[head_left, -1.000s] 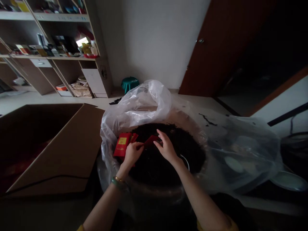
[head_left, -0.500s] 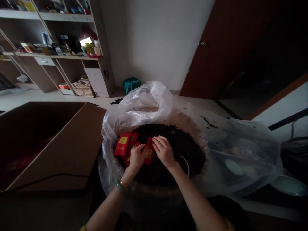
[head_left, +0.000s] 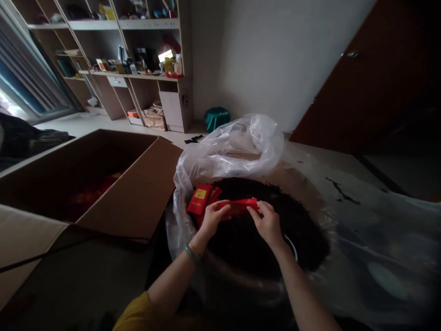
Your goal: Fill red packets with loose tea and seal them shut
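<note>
- The left end of the red packet (head_left: 240,207) was hidden behind the left hand (head_left: 212,219), and its print was too dim to read.
- Red things (head_left: 91,195) inside the cardboard box (head_left: 132,197) sank into shadow and could not be told apart; the box was cut off at the left edge.
- What the dark, loose material (head_left: 251,250) was could not be made out.
- Half a second earlier the packet hung down with the hands close together; now it stretched sideways between them, and they were farther apart.
- The view had swung left, bringing a curtain (head_left: 37,73) into sight.
- The packet looked flat, narrow and bright red along its upper edge, darker below.
- It was above the dark material, within the plastic bag's (head_left: 265,133) opening, right of the stacked red packets (head_left: 200,198).
- Left thumb and fingers pinched its left end; the right hand's (head_left: 270,225) pinched its right end.
</note>
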Tool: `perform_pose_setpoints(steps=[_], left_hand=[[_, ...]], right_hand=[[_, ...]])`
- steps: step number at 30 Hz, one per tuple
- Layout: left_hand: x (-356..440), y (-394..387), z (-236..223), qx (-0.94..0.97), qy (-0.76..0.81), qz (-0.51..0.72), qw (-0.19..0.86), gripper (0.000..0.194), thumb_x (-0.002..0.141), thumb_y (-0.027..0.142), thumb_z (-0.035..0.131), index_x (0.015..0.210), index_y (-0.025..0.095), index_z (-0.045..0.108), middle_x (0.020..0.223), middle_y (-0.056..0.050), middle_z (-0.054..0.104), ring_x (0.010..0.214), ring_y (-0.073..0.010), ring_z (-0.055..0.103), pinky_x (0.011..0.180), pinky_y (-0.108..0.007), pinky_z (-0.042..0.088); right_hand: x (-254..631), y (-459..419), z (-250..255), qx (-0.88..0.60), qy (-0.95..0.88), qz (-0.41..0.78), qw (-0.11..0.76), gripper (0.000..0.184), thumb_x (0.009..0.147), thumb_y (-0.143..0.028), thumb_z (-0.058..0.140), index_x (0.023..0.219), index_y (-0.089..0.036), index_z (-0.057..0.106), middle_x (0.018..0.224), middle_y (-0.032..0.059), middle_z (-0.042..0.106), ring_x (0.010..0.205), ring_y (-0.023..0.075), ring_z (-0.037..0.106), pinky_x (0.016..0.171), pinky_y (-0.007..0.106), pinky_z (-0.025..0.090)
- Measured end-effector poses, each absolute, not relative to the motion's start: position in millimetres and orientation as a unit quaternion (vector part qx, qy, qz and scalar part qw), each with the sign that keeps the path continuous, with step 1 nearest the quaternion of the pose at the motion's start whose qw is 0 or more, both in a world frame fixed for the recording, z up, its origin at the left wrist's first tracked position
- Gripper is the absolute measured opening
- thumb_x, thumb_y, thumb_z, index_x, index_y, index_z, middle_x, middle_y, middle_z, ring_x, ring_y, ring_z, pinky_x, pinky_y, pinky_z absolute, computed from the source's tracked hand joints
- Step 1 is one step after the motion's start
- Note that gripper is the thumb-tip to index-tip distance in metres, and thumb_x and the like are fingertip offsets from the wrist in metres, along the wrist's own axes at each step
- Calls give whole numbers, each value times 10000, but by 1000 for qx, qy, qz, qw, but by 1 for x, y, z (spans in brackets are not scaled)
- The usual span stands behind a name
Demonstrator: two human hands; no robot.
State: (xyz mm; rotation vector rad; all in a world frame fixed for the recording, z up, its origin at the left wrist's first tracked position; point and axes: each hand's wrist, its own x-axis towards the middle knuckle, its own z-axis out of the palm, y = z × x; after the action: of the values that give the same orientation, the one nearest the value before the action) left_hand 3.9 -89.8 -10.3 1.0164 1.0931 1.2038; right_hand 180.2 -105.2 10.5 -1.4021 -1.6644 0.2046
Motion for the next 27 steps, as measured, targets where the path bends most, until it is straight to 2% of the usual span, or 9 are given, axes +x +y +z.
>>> perform_pose_setpoints(steps=[2,4,6,8,12,17,19,24,27], left_hand=[[4,-90,-12,344,424,530,649,488,626,435,782,995,127,693,896,-99,736,795,-213,687,715,-334,555],[5,-90,-11,303,401,534,680,529,602,449,800,999,116,691,875,-99,734,795,-211,690,720,-342,564],[5,-90,-10,305,392,521,695,557,574,449,818,1004,117,699,830,-83,732,759,-201,687,707,-345,569],[5,-90,-9,316,387,498,709,591,540,444,836,1022,129,706,778,-53,726,693,-177,676,679,-335,570],[5,-89,-10,336,377,476,720,602,537,437,835,1052,151,710,758,-36,724,677,-161,667,684,-316,565],[4,-86,-10,361,384,464,712,565,621,503,763,1057,149,705,908,-83,732,792,-191,669,741,-332,554],[4,-85,-10,365,385,462,711,548,655,539,720,1047,157,702,922,-82,729,816,-196,668,745,-329,551],[2,-80,-14,370,412,480,681,563,684,580,663,1044,147,681,926,-87,716,836,-214,667,720,-325,547],[1,-81,-16,408,475,498,601,589,743,577,597,1125,131,636,964,-107,698,870,-233,660,739,-350,540]], right_hand=[[179,-106,12,-560,-668,168,460,253,811,-430,581,804,-195,674,873,107,672,732,216,623,726,373,528],[177,-106,16,-535,-673,258,441,242,779,-410,617,883,-204,690,940,91,699,800,224,648,789,389,528],[176,-106,21,-519,-666,341,413,280,745,-414,654,926,-205,700,922,66,723,831,232,659,809,400,527],[177,-106,25,-523,-653,399,376,288,732,-442,661,866,-193,712,822,45,730,762,225,662,760,393,536],[180,-106,25,-531,-650,414,350,283,786,-450,586,713,-197,689,689,15,695,694,205,637,740,379,523],[181,-105,22,-540,-641,413,354,296,817,-435,553,661,-202,646,628,-10,649,647,185,602,705,335,508],[180,-106,22,-540,-629,423,365,311,836,-442,528,687,-200,655,641,-9,654,654,186,605,713,335,509],[174,-106,20,-496,-616,468,394,307,845,-458,528,865,-202,698,794,14,711,819,211,642,840,367,500],[173,-104,15,-487,-610,495,381,343,842,-467,544,926,-169,692,863,42,723,862,224,650,882,396,489]])
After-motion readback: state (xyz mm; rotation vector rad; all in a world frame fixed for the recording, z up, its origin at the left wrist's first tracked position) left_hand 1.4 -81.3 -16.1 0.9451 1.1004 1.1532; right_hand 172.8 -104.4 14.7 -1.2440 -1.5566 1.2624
